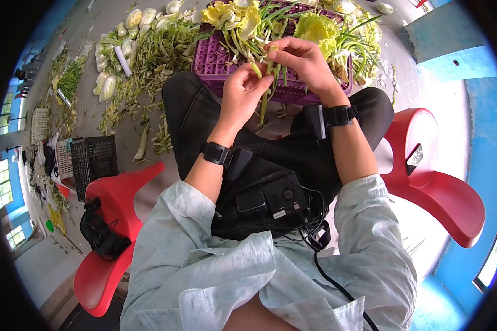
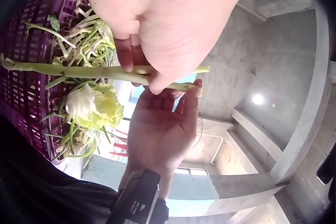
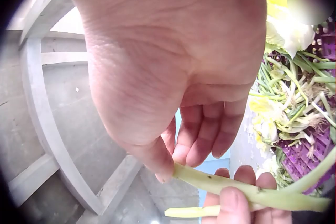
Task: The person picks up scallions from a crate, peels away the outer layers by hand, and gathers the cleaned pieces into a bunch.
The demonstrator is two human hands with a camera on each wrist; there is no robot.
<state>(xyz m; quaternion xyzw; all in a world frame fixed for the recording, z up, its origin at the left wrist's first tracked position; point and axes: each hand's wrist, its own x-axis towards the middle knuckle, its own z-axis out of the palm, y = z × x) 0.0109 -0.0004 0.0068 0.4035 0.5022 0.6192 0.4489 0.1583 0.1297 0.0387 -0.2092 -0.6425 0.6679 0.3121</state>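
A long pale green vegetable stalk (image 2: pixel 79 71), forked along its length, is held between my two hands over the near edge of a purple plastic crate (image 1: pixel 212 69). My left hand (image 1: pixel 240 99) pinches it between thumb and fingers near the fork. The thumb and fingertips of my right hand (image 1: pixel 303 63) pinch one end, clear in the right wrist view, where the stalk (image 3: pixel 210 183) runs between both hands. Beyond them on the crate lie scallions (image 3: pixel 294 95) with roots and yellow-green cabbage leaves (image 1: pixel 317 30).
Heaps of leafy trimmings (image 1: pixel 163 52) and whole napa cabbages (image 1: pixel 107 88) lie on the floor to the left. A black crate (image 1: pixel 95 160) stands nearby. Red plastic seats (image 1: pixel 116 193) flank the person, with black gear on the left one.
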